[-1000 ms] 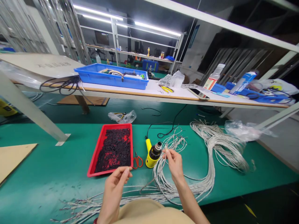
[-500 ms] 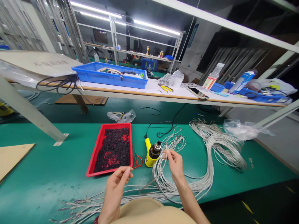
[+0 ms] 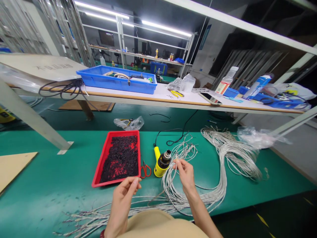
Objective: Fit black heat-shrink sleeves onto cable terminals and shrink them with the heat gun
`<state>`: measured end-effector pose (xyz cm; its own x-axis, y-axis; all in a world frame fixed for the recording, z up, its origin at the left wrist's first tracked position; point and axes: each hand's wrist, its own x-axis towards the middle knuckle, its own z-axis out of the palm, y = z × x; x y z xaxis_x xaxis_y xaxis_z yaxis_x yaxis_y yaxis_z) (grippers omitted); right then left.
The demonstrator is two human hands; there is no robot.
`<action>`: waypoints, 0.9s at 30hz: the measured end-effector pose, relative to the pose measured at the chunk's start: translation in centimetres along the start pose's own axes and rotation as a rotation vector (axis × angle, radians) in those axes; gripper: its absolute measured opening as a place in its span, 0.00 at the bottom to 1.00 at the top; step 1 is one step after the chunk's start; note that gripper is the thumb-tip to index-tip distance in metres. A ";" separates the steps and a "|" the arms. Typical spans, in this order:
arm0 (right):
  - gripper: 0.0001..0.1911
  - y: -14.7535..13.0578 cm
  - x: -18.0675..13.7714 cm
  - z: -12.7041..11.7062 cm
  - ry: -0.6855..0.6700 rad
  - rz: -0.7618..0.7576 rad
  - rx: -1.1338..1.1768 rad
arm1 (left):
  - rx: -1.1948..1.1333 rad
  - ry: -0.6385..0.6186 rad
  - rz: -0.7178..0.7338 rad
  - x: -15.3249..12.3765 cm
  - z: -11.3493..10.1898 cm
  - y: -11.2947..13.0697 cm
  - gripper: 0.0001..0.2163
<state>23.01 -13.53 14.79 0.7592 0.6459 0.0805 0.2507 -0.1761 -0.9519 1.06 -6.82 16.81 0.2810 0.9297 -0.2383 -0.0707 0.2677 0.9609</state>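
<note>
My right hand pinches the end of a thin white wire and holds it right beside the nozzle of a yellow heat gun lying on the green bench. My left hand is closed with fingertips pressed together just below the red tray, which is full of small dark sleeve pieces; what it holds is too small to see. Red-handled scissors lie between the tray and the heat gun. A big bundle of white wires loops over the bench to the right.
Loose wire ends fan out at the near edge on the left. A raised shelf carries a blue bin, bottles, a phone and bags. A clear plastic bag lies at the right, a cardboard sheet at the left.
Almost nothing differs. Both hands keep their positions and grips; only the view has shifted slightly.
</note>
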 end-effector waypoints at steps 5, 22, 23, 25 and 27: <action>0.20 0.2 0.1 0.2 0.012 0.007 0.008 | -0.014 -0.014 -0.016 0.0 -0.1 -0.1 0.15; 0.20 0.5 0.6 0.8 -0.009 0.006 0.025 | -0.024 0.004 -0.021 0.0 -0.1 -0.3 0.15; 0.20 0.5 0.6 0.9 -0.009 0.006 0.031 | -0.023 0.005 -0.020 0.0 -0.1 -0.3 0.15; 0.20 0.5 0.6 1.0 -0.009 0.012 0.043 | -0.021 0.007 -0.019 0.0 -0.1 -0.2 0.15; 0.20 0.5 0.6 1.0 -0.010 0.023 0.057 | -0.020 0.008 -0.023 0.0 -0.1 -0.2 0.15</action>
<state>22.95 -12.46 14.07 0.7585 0.6493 0.0558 0.1982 -0.1483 -0.9689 0.93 -6.86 16.59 0.2750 0.9252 -0.2616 -0.0834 0.2940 0.9522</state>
